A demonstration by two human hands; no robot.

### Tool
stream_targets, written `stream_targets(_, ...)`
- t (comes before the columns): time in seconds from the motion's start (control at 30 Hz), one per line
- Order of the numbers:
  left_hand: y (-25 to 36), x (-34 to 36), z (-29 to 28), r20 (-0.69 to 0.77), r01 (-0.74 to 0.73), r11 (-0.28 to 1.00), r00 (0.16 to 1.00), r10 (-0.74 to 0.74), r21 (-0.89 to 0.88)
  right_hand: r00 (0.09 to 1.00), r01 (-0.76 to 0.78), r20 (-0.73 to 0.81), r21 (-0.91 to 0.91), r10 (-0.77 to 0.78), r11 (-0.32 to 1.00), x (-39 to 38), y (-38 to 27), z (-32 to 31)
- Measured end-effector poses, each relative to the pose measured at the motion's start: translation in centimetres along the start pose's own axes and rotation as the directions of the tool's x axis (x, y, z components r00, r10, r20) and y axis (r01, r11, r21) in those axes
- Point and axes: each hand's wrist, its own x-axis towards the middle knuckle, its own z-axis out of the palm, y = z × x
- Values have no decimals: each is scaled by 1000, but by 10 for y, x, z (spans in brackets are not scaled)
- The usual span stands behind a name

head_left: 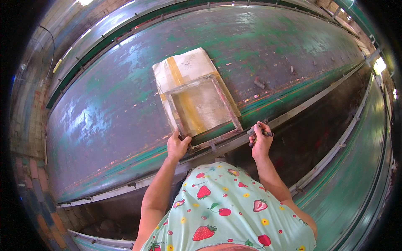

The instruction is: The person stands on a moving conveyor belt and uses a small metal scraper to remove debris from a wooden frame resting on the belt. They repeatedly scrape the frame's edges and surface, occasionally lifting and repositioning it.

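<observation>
Head view: left hand (178,146) pinches frame (228,103), right hand (261,141) curls round dark object (270,134).

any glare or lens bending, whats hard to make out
Head view: whitish glare on the long table, strong at left; head view: its far side bends into an arc; head view: dark item in the right hand too small to identify.

Pale glare on table (106,146); bright spots at right rim; fisheye edges bowed, corners black.
</observation>
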Motion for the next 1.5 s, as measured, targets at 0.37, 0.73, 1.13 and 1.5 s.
stream_targets(0.37, 31, 8, 42, 43, -5, 1000, 999, 6, -16, 998, 24, 66, -130, -16, 991, 5, -5, -1)
stream_targets(0.73, 18, 3, 36, 41, 17, 995, 999, -13, -102, 953, 202, 285, -343, -103, 917, -20, 6, 0)
stream_targets(1.13, 5, 5, 42, -24, -58, 978, 998, 54, -199, 874, 365, 460, -413, -155, 834, -47, 33, -12)
stream_targets(1.5, -5, 6, 40, 4, -61, 963, 998, 64, -264, 703, 709, 586, -524, -404, 472, -67, 28, 0)
